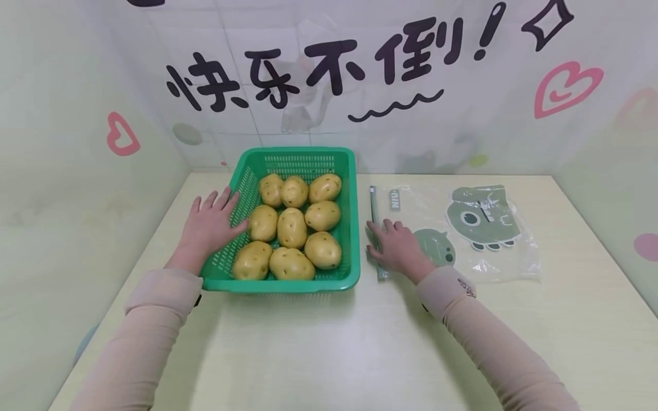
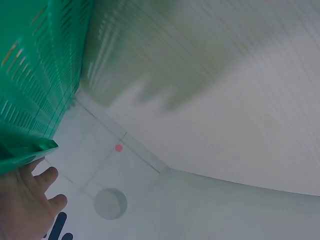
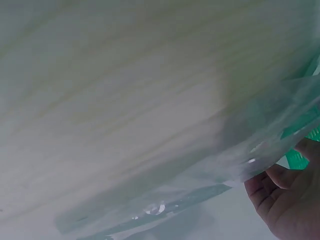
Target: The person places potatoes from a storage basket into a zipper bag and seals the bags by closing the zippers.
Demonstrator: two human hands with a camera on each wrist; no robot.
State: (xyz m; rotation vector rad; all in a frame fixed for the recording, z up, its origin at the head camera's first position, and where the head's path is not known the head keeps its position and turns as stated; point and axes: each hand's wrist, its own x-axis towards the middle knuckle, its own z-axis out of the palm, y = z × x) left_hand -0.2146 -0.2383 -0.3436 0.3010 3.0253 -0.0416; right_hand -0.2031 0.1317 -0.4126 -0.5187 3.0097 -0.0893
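The clear printed bag lies flat near the table's far edge, toward the far right corner, its green closure strip facing left. The right hand reaches over that strip, fingers apart, thumb on the side nearer the person; the strip runs beneath the fingers. Whether they press on it cannot be told.

Just left of the bag, the green basket stands by the table's far edge, nine potatoes visible inside. The left hand is at its left rim, fingers spread, thumb extending over the rim toward a potato. Beyond the table, a wall covering bears black characters.
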